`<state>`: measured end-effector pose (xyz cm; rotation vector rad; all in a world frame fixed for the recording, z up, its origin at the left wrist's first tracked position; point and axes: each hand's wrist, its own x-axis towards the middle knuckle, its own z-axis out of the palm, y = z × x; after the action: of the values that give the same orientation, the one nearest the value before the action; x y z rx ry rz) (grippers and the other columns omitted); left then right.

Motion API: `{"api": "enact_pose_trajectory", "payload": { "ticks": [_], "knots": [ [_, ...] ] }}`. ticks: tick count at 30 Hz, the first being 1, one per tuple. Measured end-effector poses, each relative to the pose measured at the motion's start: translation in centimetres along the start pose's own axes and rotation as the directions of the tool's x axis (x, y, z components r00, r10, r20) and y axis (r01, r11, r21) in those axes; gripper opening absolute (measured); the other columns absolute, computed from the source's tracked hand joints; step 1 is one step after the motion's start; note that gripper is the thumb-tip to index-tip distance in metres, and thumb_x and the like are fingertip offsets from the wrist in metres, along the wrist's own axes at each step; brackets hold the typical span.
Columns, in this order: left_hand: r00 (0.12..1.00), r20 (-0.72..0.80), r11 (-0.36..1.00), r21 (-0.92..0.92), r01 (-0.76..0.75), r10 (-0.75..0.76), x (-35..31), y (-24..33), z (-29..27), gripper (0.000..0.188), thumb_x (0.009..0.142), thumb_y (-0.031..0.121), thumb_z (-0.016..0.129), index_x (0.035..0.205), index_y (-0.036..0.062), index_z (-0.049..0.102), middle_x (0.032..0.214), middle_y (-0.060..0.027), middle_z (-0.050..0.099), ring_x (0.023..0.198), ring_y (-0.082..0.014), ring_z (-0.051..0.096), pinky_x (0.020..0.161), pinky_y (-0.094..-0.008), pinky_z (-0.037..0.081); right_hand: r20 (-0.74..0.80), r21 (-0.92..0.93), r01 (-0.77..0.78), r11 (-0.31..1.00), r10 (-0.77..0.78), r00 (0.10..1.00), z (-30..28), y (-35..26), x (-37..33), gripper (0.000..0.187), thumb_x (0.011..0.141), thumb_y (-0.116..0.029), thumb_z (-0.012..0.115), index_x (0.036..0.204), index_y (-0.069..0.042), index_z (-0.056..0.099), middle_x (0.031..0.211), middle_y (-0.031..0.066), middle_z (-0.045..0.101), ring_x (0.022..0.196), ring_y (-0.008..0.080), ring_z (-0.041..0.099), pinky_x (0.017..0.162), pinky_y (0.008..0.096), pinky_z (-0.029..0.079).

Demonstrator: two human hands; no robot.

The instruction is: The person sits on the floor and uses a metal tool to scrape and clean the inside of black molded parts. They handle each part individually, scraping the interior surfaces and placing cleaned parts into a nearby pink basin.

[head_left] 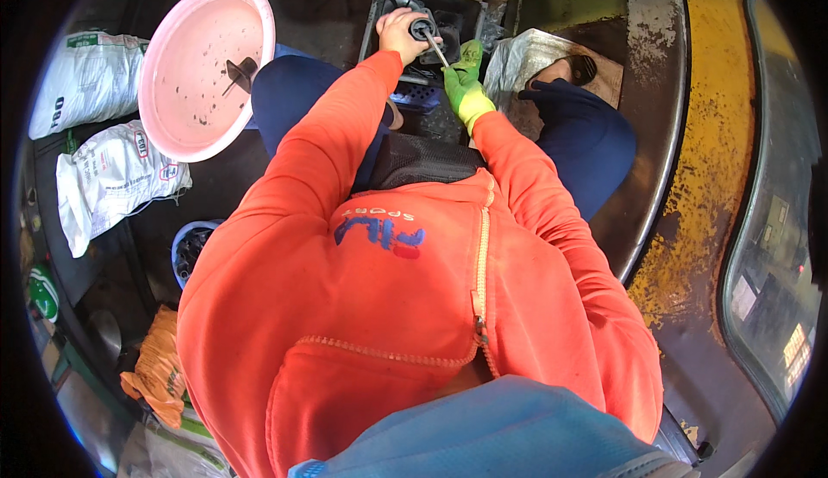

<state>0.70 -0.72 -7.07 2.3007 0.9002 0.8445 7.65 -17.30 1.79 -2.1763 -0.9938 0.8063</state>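
Black part (422,26): left hand (398,34) curled round it; right hand (466,86) outstretched, gripping metal rod (437,48).

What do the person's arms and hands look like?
The long sleeves are bright orange-red. The left hand is bare. The right hand wears a glove, bright yellow near the wrist and greener farther up.

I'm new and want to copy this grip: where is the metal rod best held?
Likely near its lower right end, coming from the right: the slim metal rod slants down from the dark round part to the green-gloved right hand. The left hand holds that part from the left, so the upper end looks crowded.
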Motion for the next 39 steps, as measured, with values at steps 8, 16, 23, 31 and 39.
{"api": "enact_pose_trajectory", "payload": {
  "ticks": [8,16,23,31,39],
  "knots": [
    [0.989,-0.054,0.981,-0.146,0.126,-0.135,0.1,0.5,-0.5,0.053,0.055,0.042,0.088,0.100,0.0190,0.070,0.119,-0.0085,0.060,0.117,-0.0254,0.052,0.103,-0.0402,0.032,-0.053,0.122,0.053,0.991,-0.047,0.997,1.3,3.0,0.4,0.040,0.097,-0.032,0.039,0.113,-0.003,0.061,0.121,0.0225,0.057,0.115,0.0393,0.051,0.101,0.0420,0.037],
    [0.987,-0.039,0.971,-0.190,0.147,-0.157,0.2,1.1,-0.9,0.053,0.057,0.042,0.087,0.102,0.0169,0.071,0.120,-0.0144,0.059,0.117,-0.0289,0.052,0.104,-0.0405,0.037,-0.181,0.262,0.115,0.958,-0.068,0.981,1.1,1.6,-0.1,0.032,0.098,-0.032,0.045,0.101,-0.004,0.060,0.093,0.0144,0.059,0.087,0.0289,0.053,0.079,0.0363,0.041],
    [0.708,0.412,-0.048,-0.880,0.473,-0.574,2.9,3.0,-2.5,0.044,0.083,0.036,0.069,0.114,0.0061,0.061,0.113,-0.0061,0.064,0.102,-0.0255,0.062,0.089,-0.0386,0.050,-0.282,0.793,0.257,0.553,-0.041,0.958,-2.0,-0.9,-0.8,0.016,0.096,-0.020,0.052,0.102,-0.005,0.057,0.081,0.0012,0.055,0.065,0.0077,0.053,0.060,0.0237,0.048],
    [0.770,0.546,-0.609,-0.746,0.268,-0.331,4.0,4.2,-5.4,0.037,0.097,0.031,0.040,0.122,0.0085,0.057,0.124,-0.0112,0.057,0.116,-0.0292,0.054,0.104,-0.0473,0.041,-0.314,0.124,0.384,0.915,-0.331,0.890,-4.4,-4.4,-3.3,0.027,0.096,-0.019,0.050,0.116,-0.004,0.058,0.102,0.0198,0.063,0.083,0.0355,0.064,0.080,0.0400,0.049],
    [0.826,0.529,-0.585,-0.739,0.334,-0.196,2.9,5.8,-6.3,0.039,0.098,0.032,0.038,0.122,0.0078,0.056,0.126,-0.0118,0.057,0.118,-0.0306,0.052,0.105,-0.0479,0.039,-0.216,0.009,0.276,0.961,-0.268,0.939,-5.4,-6.0,-4.4,0.028,0.095,-0.017,0.049,0.121,-0.012,0.058,0.101,0.0175,0.063,0.083,0.0374,0.062,0.073,0.0392,0.050]
  ]
}}
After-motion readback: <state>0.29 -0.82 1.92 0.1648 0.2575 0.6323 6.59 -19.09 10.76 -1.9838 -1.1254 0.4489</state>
